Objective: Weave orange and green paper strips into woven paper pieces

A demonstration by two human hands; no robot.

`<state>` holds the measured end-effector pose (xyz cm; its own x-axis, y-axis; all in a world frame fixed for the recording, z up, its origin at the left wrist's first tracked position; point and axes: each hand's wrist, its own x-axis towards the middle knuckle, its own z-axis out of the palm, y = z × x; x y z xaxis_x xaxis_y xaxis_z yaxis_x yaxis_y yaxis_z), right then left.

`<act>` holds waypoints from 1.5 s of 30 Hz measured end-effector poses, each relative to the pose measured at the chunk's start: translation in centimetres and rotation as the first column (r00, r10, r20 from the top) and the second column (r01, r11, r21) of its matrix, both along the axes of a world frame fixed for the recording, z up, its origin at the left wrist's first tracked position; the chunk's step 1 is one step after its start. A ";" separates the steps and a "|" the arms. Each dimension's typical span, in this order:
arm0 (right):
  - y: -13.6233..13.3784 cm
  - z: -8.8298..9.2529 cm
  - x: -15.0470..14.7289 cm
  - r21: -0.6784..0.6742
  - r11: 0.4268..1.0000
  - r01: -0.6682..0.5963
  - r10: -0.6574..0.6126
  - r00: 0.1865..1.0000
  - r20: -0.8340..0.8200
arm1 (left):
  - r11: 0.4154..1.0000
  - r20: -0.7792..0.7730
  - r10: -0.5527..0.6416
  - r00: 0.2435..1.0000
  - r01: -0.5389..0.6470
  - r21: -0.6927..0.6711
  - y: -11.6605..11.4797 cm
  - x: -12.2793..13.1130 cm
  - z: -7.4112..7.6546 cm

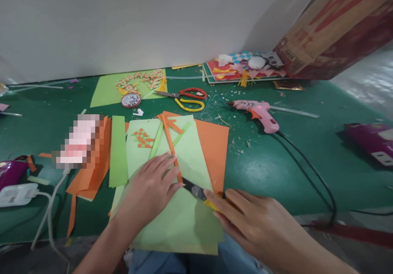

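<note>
Light green paper sheet [184,220] is lying right in front of me on the green counter [276,163] with one orange sheet [215,143] peeking out underneath. My left hand [150,188] is pressed flat on it, fingers spread open, pinning one long orange strip [170,143] that runs up the sheet. My right hand [254,225] has its fingers closed round one yellow utility knife [198,193], blade tip right at the strip beside my left fingertips. Also on there are two thin green strips [156,141] and one little orange-and-green woven patch [143,138], with one pink glue gun [260,114] and one pair of scissors [187,96] further back.
</note>
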<state>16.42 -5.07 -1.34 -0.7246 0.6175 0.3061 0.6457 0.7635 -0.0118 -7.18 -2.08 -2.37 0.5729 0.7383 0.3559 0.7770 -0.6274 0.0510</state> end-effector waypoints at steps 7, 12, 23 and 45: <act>-0.5 -0.1 0.0 -0.021 1.000 0.019 -0.019 1.000 0.005 | 0.987 -0.052 -0.102 0.993 0.108 0.116 -0.1 0.1 0.0; -0.5 -0.1 -0.2 -0.013 0.999 0.037 -0.037 0.999 0.024 | 0.990 -0.054 -0.097 0.994 0.102 0.097 -0.1 0.1 0.0; -0.4 -0.2 -0.3 0.024 0.998 0.054 -0.055 0.997 0.057 | 0.986 -0.059 -0.117 0.991 0.123 0.112 -0.1 0.1 -0.1; 0.5 -0.3 -0.7 0.082 0.995 0.060 -0.066 0.995 0.079 | 0.983 -0.133 -0.113 0.985 0.131 0.132 -0.4 0.2 -0.1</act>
